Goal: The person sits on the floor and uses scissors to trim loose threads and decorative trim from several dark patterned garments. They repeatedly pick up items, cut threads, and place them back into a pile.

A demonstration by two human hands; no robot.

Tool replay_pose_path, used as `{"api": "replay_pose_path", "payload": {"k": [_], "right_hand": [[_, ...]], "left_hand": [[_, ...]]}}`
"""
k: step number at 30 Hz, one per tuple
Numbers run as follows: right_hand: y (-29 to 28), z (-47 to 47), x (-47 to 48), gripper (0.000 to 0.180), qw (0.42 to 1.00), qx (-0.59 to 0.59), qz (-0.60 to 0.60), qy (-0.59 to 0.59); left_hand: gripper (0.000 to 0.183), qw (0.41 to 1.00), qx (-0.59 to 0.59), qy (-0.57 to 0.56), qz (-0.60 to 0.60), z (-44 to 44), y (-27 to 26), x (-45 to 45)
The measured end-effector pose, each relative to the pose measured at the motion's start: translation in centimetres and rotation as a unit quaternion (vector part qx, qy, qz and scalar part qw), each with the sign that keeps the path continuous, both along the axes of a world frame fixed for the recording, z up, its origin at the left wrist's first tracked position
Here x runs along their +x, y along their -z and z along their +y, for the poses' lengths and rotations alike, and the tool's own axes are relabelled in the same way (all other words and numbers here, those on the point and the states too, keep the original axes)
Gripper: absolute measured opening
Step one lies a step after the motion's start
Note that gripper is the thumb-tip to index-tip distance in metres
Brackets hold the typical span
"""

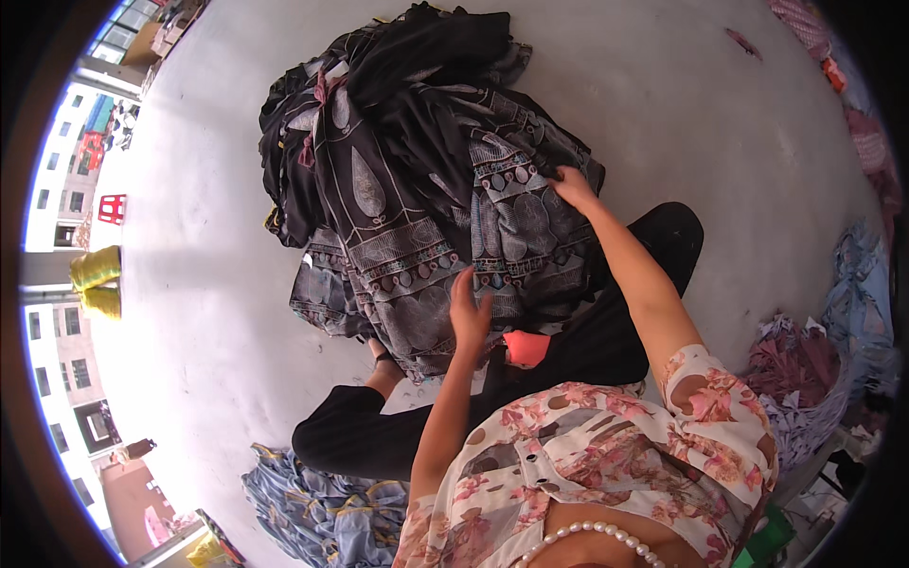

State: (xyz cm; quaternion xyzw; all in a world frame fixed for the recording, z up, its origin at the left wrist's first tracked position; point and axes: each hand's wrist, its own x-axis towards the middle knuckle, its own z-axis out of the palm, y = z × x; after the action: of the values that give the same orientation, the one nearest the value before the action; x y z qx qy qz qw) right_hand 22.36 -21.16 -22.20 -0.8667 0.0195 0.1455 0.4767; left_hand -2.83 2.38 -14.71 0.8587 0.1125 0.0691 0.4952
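A heap of black garments with grey paisley-like motifs and patterned borders lies on the floor before me. My right hand grips dark fabric at the heap's right side, its fingertips partly hidden in the folds. Over the patterned border at the near side, my left hand is raised with thumb and fingers apart, holding nothing visible. Whether it touches the cloth I cannot tell. Dusty-pink ties hang on one garment. Close to my left wrist, by my black-trousered leg, is a small coral-orange object.
Blue garments with yellow edging are heaped at lower left. A basket of fabric scraps and blue cloth sit at right. Across the pale floor are a red stool and yellow sacks.
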Motion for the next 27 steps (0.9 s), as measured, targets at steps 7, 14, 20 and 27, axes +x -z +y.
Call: {"api": "replay_pose_path", "payload": {"k": [7, 14, 20, 27], "right_hand": [[-4.7, -0.2, -1.6, 0.022, 0.990, -0.094, -0.098, 0.040], [-7.1, 0.9, -4.3, 0.102, 0.966, -0.192, -0.090, -0.146], [-6.0, -1.3, -1.9, 0.034, 0.960, -0.259, -0.104, -0.034], [-5.9, 0.1, -1.8, 0.030, 0.970, -0.183, -0.161, -0.013]], "left_hand": [[0.060, 0.939, -0.240, 0.076, 0.236, -3.6, 0.8, 6.4], [0.035, 0.962, -0.161, 0.215, 0.047, -11.4, -1.2, 10.5], [0.049, 0.962, -0.078, -0.257, 0.053, -6.7, 1.6, 12.0], [0.050, 0.922, -0.192, -0.279, 0.189, -5.5, 5.4, 19.6]]}}
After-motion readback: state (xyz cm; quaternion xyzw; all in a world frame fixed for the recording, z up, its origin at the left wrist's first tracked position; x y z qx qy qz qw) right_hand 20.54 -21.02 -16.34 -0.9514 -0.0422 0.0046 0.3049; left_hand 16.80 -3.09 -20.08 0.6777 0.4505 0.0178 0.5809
